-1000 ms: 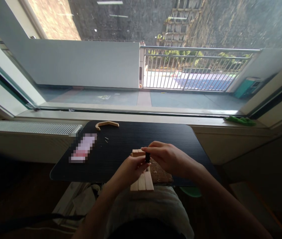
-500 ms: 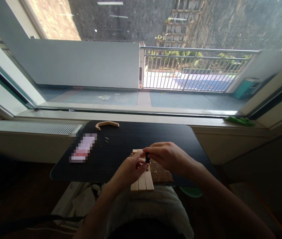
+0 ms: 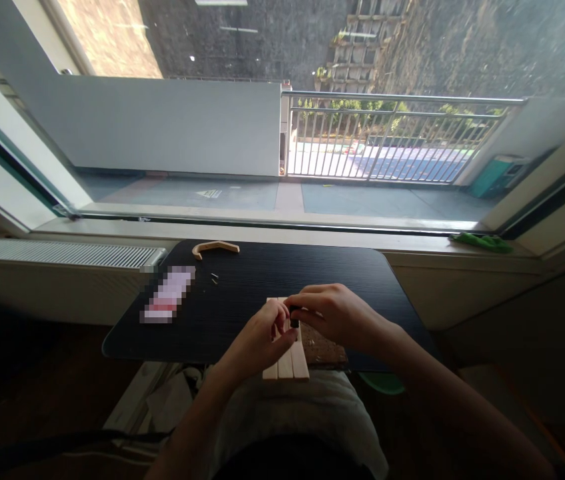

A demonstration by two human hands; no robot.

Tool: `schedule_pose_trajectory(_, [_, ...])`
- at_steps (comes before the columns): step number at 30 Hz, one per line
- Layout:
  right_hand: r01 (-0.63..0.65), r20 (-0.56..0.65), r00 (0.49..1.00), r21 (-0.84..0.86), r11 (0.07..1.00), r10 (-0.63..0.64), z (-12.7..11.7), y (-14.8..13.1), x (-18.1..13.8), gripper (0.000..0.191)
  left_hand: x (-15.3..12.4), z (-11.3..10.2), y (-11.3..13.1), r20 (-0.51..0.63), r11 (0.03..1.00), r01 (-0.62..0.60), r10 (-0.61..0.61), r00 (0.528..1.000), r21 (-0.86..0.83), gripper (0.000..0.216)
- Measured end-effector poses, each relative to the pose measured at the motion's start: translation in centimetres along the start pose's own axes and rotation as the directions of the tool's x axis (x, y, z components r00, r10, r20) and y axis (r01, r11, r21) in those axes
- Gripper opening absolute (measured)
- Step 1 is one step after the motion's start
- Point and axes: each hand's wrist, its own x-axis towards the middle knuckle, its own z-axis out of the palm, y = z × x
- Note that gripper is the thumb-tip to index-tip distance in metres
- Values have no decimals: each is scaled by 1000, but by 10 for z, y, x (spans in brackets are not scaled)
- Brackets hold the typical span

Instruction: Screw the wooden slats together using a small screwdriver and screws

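Observation:
My right hand [image 3: 330, 305] comes in from the right, its fingers closed on the top of a short black tool [image 3: 294, 318], which looks like a stubby screwdriver and stands upright. The tool's tip is hidden by my left hand [image 3: 265, 337]. That hand rests over several pale wooden slats [image 3: 286, 367] lying side by side. Its fingers are curled in near the tool's lower end, with the thumb stretched toward it; whatever they pinch is too small to make out. Under the slats and to their right shows a worn brown board [image 3: 323, 348].
The dark table [image 3: 242, 287] carries a bent wooden piece [image 3: 217, 247] at the back left, small metal pins or screws [image 3: 214, 276] and a blurred pink-white item [image 3: 168, 293]. Beyond are a window sill with a green cloth [image 3: 482, 243] and a radiator [image 3: 62, 255].
The fingers of my left hand have curled in more beside the black tool. My right hand stays on top of it, almost in the same place. The slats lie as before.

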Motion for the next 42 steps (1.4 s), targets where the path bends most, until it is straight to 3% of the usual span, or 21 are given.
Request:
schedule_pose_trajectory(3, [1, -12, 1000, 0, 1000, -1, 0, 1, 0, 17, 0, -1, -1, 7, 998, -68, 68, 998, 18, 14])
schedule_pose_trajectory(9, [1, -33, 999, -8, 1000, -2, 2, 4, 0, 15, 1, -2, 2, -33, 996, -91, 91, 995, -5, 10])
schedule_pose_trajectory(18, [-19, -67, 998, -103, 994, 12, 2, 6, -2, 16, 4, 5, -8, -40, 1000, 13, -14, 999, -4, 17])
schedule_pose_trajectory(34, [-28, -65, 998, -143, 989, 19, 4, 5, 1, 17, 7, 5, 0, -34, 999, -6, 8, 999, 50, 15])
schedule_pose_trajectory(42, [-10, 0, 1000, -213, 977, 11, -1, 6, 7, 23, 10, 6, -3, -42, 997, -55, 57, 997, 53, 18])
